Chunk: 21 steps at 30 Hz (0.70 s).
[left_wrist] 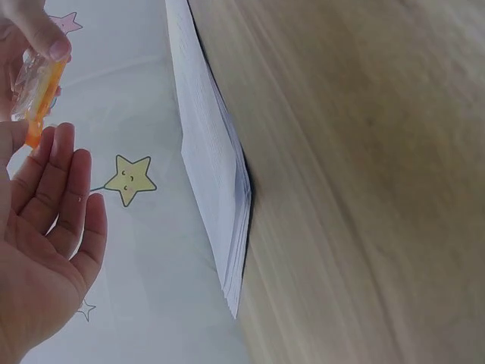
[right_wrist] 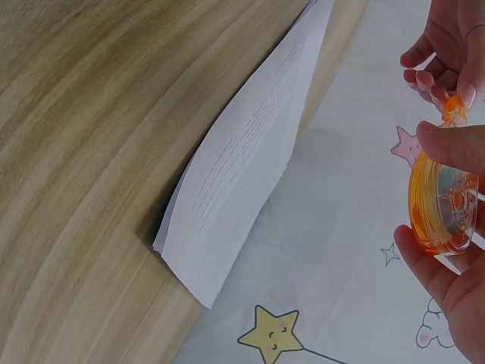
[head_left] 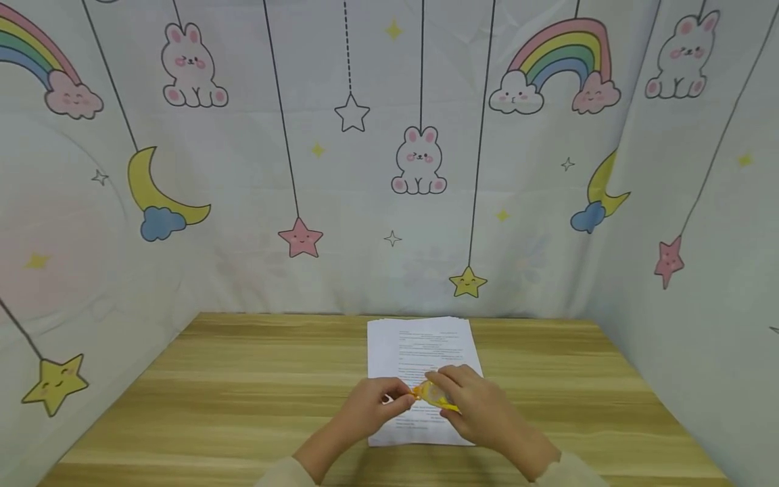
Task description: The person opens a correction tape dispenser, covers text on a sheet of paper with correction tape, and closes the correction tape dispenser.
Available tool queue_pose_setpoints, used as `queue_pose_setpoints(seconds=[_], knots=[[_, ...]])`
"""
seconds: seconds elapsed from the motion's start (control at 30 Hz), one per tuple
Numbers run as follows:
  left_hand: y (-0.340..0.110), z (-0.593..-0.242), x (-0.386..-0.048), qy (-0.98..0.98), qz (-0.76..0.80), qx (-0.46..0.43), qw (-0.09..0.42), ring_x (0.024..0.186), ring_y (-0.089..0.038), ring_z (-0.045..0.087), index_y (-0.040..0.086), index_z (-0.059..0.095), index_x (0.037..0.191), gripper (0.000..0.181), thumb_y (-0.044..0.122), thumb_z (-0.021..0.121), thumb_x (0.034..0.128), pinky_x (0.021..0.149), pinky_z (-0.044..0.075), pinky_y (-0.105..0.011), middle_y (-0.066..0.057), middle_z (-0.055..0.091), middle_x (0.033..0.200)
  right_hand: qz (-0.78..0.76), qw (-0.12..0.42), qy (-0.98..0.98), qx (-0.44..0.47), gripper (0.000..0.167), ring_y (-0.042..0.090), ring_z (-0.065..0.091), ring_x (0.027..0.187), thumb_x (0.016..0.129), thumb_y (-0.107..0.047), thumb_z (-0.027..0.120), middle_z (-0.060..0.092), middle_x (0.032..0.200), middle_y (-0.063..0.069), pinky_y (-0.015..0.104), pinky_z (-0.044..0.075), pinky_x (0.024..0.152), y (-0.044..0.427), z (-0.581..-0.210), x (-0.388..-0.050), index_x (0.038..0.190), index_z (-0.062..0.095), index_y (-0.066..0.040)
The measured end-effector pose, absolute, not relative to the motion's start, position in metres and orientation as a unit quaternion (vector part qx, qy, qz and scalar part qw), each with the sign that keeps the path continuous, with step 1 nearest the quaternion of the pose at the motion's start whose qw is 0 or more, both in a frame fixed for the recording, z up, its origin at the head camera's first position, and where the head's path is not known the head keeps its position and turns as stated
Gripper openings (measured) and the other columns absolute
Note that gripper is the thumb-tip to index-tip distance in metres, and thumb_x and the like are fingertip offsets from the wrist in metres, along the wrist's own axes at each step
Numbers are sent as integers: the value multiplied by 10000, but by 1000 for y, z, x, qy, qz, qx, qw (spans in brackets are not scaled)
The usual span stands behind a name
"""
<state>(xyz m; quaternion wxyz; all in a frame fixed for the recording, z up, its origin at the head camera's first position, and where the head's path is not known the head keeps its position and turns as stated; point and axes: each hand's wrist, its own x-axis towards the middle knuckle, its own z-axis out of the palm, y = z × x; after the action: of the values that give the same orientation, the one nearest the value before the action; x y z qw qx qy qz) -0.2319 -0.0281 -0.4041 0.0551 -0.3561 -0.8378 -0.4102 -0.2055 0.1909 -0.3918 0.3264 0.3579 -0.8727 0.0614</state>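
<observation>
An orange, see-through correction tape (head_left: 435, 395) is held up over a stack of printed paper (head_left: 386, 352). My right hand (head_left: 481, 406) grips its rounded body, thumb on one side and fingers on the other; the reel inside shows in the right wrist view (right_wrist: 447, 201). The thumb and forefinger of my left hand (head_left: 371, 406) pinch the narrow orange tip end. In the left wrist view the other fingers of the left hand (left_wrist: 57, 227) are spread below the tip. Whether that end is a cap cannot be made out.
The paper stack lies on a wood-grain table (head_left: 255, 379), its sheets slightly uneven at the edges. A pale curtain (head_left: 243, 169) with printed stars, moons, rabbits and rainbows stands behind the table and along both sides.
</observation>
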Motion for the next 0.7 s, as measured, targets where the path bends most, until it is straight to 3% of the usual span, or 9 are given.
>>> queue_pose_setpoints(seconds=[0.17, 0.4, 0.7], knots=[[-29, -403, -231, -841, -400, -359, 59, 739, 8, 587, 120, 690, 848, 227, 304, 569, 904, 655, 455, -179, 26, 699, 795, 35, 327, -871, 366, 573, 111, 568, 933, 616, -174, 813, 595, 1056, -53, 252, 521, 731, 190, -393, -202, 1146, 595, -154], [-27, -409, -228, -859, -335, -377, 86, 741, 10, 557, 134, 693, 855, 216, 293, 556, 908, 650, 456, -180, 41, 691, 808, 19, 331, -866, 375, 587, 113, 582, 899, 577, -184, 841, 597, 1030, -54, 240, 530, 659, 188, -399, -195, 1111, 600, -152], [-25, -408, -224, -875, -292, -373, 95, 759, -12, 569, 135, 687, 864, 244, 319, 537, 917, 674, 462, -202, 63, 680, 811, 27, 350, -861, 367, 572, 128, 602, 926, 579, -176, 816, 612, 1026, -33, 270, 532, 669, 188, -408, -195, 1108, 604, -130]])
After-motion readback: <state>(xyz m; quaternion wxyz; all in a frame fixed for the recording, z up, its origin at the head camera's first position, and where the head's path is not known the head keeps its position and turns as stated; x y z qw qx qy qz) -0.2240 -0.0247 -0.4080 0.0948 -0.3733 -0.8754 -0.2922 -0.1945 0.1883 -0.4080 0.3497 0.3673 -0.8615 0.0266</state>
